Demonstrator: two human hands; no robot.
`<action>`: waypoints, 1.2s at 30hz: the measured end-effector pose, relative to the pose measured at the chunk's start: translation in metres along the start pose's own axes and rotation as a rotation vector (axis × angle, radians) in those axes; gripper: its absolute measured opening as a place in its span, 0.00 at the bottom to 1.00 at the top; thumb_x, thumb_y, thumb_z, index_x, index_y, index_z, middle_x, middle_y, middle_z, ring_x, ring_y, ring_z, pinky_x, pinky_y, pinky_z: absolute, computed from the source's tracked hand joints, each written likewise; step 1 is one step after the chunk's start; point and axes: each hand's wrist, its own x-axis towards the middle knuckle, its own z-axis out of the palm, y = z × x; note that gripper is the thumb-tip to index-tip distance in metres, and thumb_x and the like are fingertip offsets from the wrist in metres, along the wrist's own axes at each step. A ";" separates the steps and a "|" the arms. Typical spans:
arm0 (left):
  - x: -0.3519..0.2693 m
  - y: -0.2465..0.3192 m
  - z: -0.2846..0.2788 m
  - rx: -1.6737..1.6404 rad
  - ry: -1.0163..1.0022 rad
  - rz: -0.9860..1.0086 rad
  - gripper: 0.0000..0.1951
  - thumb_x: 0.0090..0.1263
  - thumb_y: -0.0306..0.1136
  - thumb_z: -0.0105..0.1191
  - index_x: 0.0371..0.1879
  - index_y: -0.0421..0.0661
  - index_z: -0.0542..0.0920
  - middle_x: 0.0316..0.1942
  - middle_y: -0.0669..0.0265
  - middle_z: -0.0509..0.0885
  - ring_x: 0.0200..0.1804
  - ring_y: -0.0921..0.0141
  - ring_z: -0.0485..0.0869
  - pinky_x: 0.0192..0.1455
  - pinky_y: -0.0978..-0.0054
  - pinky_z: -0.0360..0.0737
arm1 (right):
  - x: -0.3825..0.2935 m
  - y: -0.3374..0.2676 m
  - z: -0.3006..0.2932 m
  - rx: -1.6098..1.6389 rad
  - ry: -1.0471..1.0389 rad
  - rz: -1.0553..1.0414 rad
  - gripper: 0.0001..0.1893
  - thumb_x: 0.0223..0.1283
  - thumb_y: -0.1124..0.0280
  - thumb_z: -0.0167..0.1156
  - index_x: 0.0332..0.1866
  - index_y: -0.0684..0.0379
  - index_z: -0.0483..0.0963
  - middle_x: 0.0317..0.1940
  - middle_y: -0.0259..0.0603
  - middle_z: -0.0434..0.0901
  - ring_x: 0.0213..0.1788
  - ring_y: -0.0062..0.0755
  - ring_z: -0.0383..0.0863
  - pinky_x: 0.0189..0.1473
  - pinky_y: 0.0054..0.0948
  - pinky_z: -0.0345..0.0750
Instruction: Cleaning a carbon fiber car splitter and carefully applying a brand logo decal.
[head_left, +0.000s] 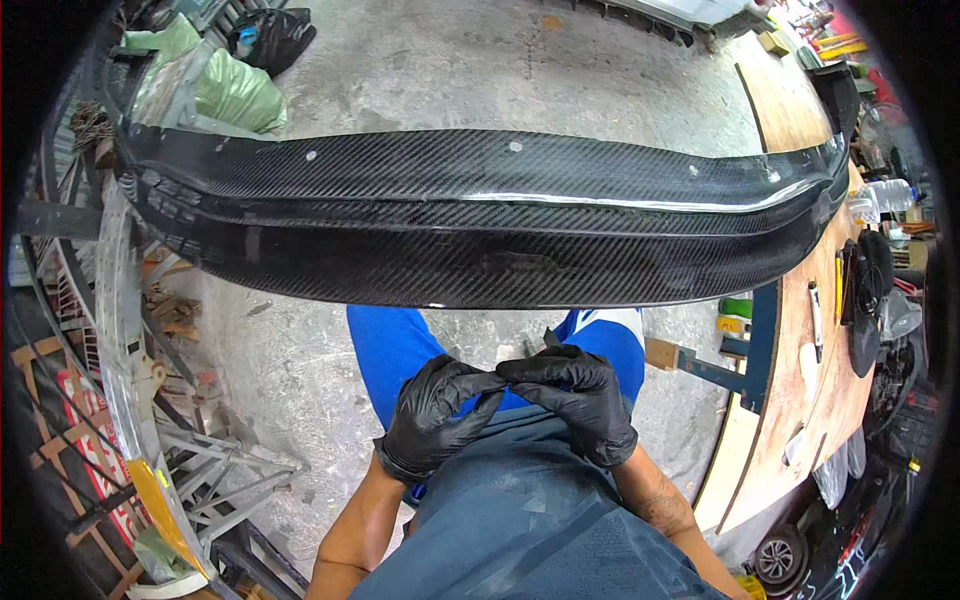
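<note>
In black gloves, my left hand (444, 416) and my right hand (574, 394) meet at the fingertips above my lap. Thumbs and fingers are pinched close together; whether something small sits between them is hard to make out. A small dark piece (551, 339) sticks up behind the fingers of my right hand, and I cannot tell what it is. Beyond both hands, apart from them, a long glossy carbon-fibre car body panel (480, 247) stretches across the view. It resembles a bumper lip, with pale round spots along its upper flange and upturned ends.
The panel's left side is near a metal rack (124, 337); its right side is over a plywood bench top (795, 405). A marker (816, 319), a black cap-like item (870, 300) and a plastic bottle (889, 196) are there. Green sacks (240, 94) lie at the back left.
</note>
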 end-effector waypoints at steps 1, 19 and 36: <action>0.000 -0.004 -0.001 -0.025 0.003 -0.005 0.15 0.57 0.22 0.71 0.43 0.46 0.86 0.36 0.61 0.87 0.36 0.59 0.85 0.40 0.64 0.81 | 0.002 0.000 0.001 -0.080 -0.003 -0.043 0.15 0.55 0.80 0.71 0.50 0.62 0.87 0.44 0.40 0.90 0.49 0.29 0.86 0.60 0.29 0.79; 0.067 0.035 0.004 -0.104 -0.232 0.138 0.14 0.58 0.30 0.71 0.44 0.47 0.88 0.38 0.63 0.88 0.41 0.57 0.85 0.44 0.59 0.80 | -0.027 0.046 -0.051 0.467 0.253 0.153 0.14 0.74 0.65 0.61 0.57 0.61 0.79 0.45 0.33 0.85 0.41 0.16 0.80 0.40 0.21 0.77; 0.153 0.319 0.360 -0.177 -0.675 0.919 0.17 0.66 0.33 0.66 0.52 0.40 0.81 0.47 0.55 0.78 0.49 0.55 0.82 0.50 0.59 0.80 | -0.104 0.111 -0.097 0.802 0.442 -0.118 0.12 0.69 0.60 0.65 0.48 0.57 0.78 0.37 0.33 0.81 0.33 0.19 0.75 0.36 0.23 0.74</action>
